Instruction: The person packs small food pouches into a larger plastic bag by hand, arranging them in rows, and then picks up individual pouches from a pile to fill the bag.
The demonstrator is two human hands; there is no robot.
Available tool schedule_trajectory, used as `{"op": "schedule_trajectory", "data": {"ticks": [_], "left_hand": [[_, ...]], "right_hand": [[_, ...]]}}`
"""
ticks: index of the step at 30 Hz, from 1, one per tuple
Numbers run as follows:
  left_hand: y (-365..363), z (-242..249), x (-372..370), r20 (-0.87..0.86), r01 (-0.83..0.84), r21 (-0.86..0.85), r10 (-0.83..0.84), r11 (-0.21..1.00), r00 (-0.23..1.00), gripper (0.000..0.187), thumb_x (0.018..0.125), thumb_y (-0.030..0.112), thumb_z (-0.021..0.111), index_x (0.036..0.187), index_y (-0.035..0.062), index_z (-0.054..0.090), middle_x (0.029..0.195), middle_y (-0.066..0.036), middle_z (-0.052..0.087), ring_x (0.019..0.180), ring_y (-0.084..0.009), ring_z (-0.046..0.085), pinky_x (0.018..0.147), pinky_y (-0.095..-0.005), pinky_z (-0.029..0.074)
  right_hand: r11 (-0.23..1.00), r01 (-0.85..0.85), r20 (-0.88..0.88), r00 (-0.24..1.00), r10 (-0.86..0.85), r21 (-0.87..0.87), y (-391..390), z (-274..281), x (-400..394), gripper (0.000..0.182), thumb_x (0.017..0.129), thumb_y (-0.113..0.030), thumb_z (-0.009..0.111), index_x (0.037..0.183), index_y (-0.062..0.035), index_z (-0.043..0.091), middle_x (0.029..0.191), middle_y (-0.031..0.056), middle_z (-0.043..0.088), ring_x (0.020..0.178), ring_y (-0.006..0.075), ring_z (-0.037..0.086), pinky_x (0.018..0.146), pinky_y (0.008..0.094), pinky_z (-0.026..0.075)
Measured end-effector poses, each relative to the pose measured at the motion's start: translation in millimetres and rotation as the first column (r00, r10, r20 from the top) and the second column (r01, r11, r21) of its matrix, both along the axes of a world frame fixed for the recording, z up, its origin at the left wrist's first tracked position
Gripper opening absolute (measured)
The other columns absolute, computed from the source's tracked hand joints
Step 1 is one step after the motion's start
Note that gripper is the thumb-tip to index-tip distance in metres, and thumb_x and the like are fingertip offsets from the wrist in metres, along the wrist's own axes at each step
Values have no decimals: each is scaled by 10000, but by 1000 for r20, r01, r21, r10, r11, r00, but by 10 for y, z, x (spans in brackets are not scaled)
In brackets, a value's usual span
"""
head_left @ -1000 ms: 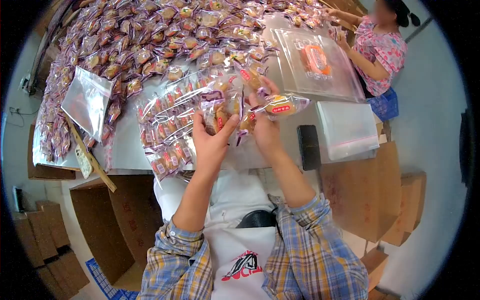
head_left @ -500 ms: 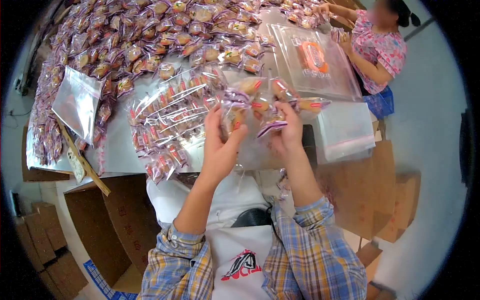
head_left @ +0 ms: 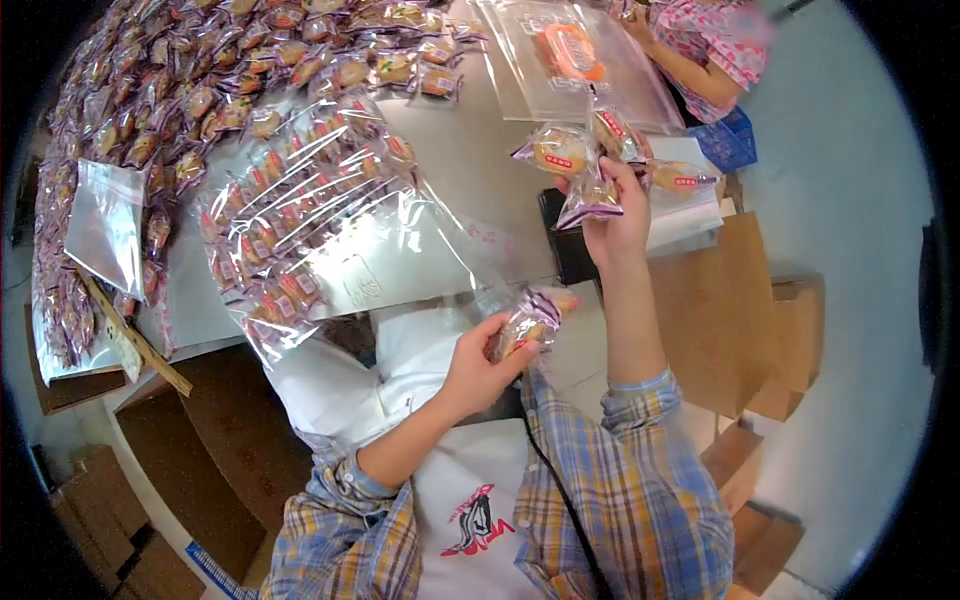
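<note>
Low in front of my body, my left hand (head_left: 478,372) is closed around a wrapped pastry (head_left: 530,322) in clear, purple-edged film, with another packet end showing beside it. Further up and to the right, my right hand (head_left: 622,222) grips several wrapped pastries (head_left: 560,150) by their bunched ends, so they fan out with red labels showing. To the left of both hands, a large clear bag (head_left: 375,215) lies on the table, part filled with rows of the same pastries. Its open end points toward my left hand.
A heap of wrapped pastries (head_left: 215,95) covers the table's far left. Flat printed bags (head_left: 625,95) and a stack of clear bags (head_left: 690,222) lie on the right. A wooden stick (head_left: 140,335) juts over the front edge. Cardboard boxes (head_left: 700,320) stand below. Another person (head_left: 710,45) works at upper right.
My hands have moved apart: the left came down toward my body with its pastry, while the right went up and right with its bunch. The camera view has shifted too.
</note>
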State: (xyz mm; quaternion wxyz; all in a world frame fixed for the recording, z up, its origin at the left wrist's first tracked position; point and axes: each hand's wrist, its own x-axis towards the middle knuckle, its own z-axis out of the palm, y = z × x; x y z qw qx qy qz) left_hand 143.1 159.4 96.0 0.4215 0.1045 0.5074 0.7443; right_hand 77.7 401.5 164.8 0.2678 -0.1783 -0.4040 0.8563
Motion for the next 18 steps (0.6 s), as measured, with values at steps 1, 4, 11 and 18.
{"op": "schedule_trajectory", "data": {"ticks": [1,4,11,18], "left_hand": [[68,-171,46,-38,19,-47,-20,999,999,409,948,142,787,1298,-20,651,1093,-28,720,959,-73,641,857,-252,533],[207,-379,122,-195,-20,-250,-30,968,980,449,829,238,893,1164,-14,733,970,-94,778,817,-127,702,774,-305,572],[415,-577,95,-616,-153,-342,-98,927,782,606,664,326,957,1118,-17,747,964,-214,762,856,-353,751,809,-392,588],[610,-906,129,-325,105,-366,-233,925,917,486,805,282,904,1146,-29,754,980,-139,792,802,-166,736,783,-351,583]], "right_hand": [[1000,15,1,1000,-15,11,14,39,14,532,978,-5,517,1454,-196,376,1304,146,605,1056,328,698,767,537,664],[997,3,-54,999,1,77,-32,85,119,562,969,15,523,1465,-192,364,1297,160,601,1042,324,700,740,539,669],[991,4,-14,1000,-2,133,-202,63,227,542,978,-27,544,1487,-147,406,1319,154,618,1089,340,705,834,523,653],[995,2,27,1000,-5,100,-267,43,217,560,996,-22,523,1512,-184,379,1341,163,604,1090,328,699,832,532,651]]}}
